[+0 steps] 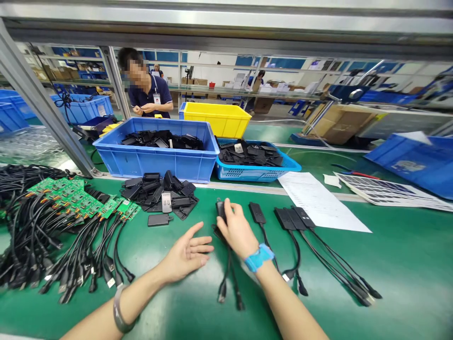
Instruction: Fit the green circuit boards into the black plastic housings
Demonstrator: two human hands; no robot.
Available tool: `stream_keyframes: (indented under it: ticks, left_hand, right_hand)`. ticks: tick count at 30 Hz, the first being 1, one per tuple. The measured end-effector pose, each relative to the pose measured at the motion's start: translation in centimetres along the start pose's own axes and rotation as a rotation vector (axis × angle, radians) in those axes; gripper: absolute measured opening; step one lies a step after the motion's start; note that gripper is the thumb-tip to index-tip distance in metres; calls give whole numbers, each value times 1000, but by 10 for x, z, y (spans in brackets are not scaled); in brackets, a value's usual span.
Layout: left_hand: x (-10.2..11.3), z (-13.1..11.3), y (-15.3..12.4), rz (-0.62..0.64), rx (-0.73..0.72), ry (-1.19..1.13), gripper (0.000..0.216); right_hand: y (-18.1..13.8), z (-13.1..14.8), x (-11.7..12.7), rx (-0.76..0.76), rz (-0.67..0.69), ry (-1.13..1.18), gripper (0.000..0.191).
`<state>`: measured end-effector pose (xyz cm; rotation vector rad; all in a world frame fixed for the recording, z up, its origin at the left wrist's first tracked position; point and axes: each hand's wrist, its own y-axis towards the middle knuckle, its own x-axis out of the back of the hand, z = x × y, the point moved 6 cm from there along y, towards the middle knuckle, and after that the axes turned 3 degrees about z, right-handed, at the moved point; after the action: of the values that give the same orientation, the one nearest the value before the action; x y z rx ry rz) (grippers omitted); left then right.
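My right hand (239, 229) grips a small black plastic case with cables (220, 208) just above the green bench; its two dark cables hang toward me. The fingers partly cover the case. My left hand (187, 255) is held open to the left of it, fingers spread, touching nothing. Right of my right hand lies a similar black cabled case (257, 212), and farther right several more cases (293, 218) lie side by side with their cables toward me. Beyond my left hand is a heap of black plastic shells (159, 193), with one flat black cover (158, 219) apart in front.
Green circuit boards with black cables (78, 203) are piled on the left. Behind the heap stand a blue bin (155, 165) and a blue basket (258, 174), both holding black parts. Paper sheets (322, 203) lie at right. A person (150, 92) works across the bench.
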<state>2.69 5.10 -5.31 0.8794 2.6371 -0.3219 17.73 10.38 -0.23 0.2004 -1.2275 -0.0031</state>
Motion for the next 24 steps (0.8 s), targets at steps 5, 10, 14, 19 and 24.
stream_keyframes:
  ticks: [5,10,14,19,24]
  left_hand:
    - [-1,-1,-2,-2,37,219,71]
    - [-2,-5,-2,-6,-18,479,57]
    - [1,-16,-5,-108,-82,808,48]
    - [21,-56,-8,-322,-95,1386,35]
    - [91,-109,-38,-851,342,1783,31]
  right_hand:
    - [18,-57,9,-232,91,-374,41]
    - [11,-63,20,-266,83,-396,35]
    - [-5,-43,4,-19,279,-214,36]
    - [-9,-35,-25,89,354,38,51]
    - [1,-17,-16,97,108,395,53]
